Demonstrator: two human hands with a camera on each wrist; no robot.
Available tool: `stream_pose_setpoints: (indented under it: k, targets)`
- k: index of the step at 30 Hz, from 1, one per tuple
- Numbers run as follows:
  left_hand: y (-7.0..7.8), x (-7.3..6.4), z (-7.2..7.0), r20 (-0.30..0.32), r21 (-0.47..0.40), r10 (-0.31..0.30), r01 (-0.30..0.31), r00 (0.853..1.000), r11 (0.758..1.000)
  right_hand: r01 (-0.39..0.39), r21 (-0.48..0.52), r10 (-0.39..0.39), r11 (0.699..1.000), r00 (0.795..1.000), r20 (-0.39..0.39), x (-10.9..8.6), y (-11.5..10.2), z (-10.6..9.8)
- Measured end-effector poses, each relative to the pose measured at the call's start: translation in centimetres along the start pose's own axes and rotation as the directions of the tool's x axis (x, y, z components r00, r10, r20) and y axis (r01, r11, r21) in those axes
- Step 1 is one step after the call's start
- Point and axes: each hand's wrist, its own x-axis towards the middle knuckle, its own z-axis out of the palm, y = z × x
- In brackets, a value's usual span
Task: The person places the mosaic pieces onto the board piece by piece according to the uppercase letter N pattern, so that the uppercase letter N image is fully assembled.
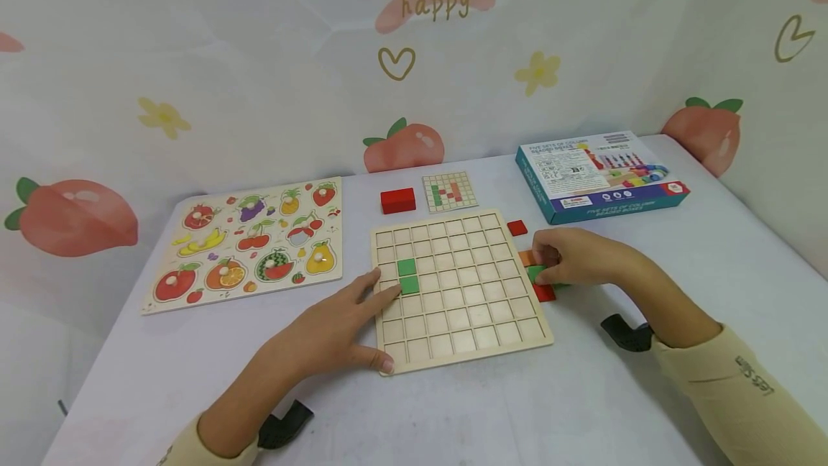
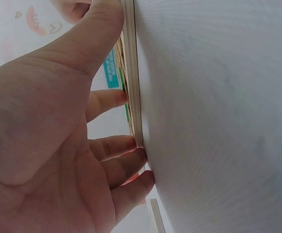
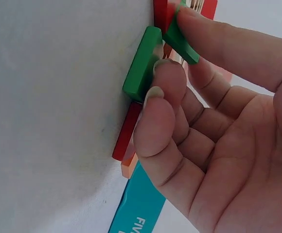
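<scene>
A wooden grid board (image 1: 458, 320) lies mid-table, with two green square tiles (image 1: 406, 267) in neighbouring cells of one column. My left hand (image 1: 336, 322) rests along the board's left edge, fingers spread, its thumb (image 2: 102, 29) at the near corner. Beyond the board's right edge, my right hand (image 1: 572, 257) pinches a green tile (image 3: 182, 46) between thumb and fingers. Around those fingertips lie another green tile (image 3: 143, 63), a red tile (image 1: 545, 294) and an orange tile (image 1: 525, 258), partly hidden by the hand.
Behind the board are a red block (image 1: 397, 200) and a small pattern card (image 1: 449, 193). A single red tile (image 1: 517, 227) lies off its far right corner. To the left is a fruit puzzle board (image 1: 242, 282); a boxed toy set (image 1: 601, 171) sits at the back right.
</scene>
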Motion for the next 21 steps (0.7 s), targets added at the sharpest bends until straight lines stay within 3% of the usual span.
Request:
stream_pose_setpoints:
  k: [9,15,21]
  targets:
    - [-0.04,-0.02,-0.1,-0.016,-0.007,0.01,-0.011,1.0,1.0,0.015,0.098,-0.014,0.995,1.0,-0.01,-0.1,0.27,-0.5]
    - [-0.08,0.04,-0.09,-0.012,-0.003,0.008,-0.008,1.0,1.0,0.018,0.202,-0.009,0.979,0.999,-0.046,0.05,0.39,-0.62]
    - [-0.15,0.07,0.05,-0.022,-0.009,0.017,-0.017,1.0,1.0,0.048,0.237,-0.029,0.97,0.996,-0.084,0.21,0.28,-0.42]
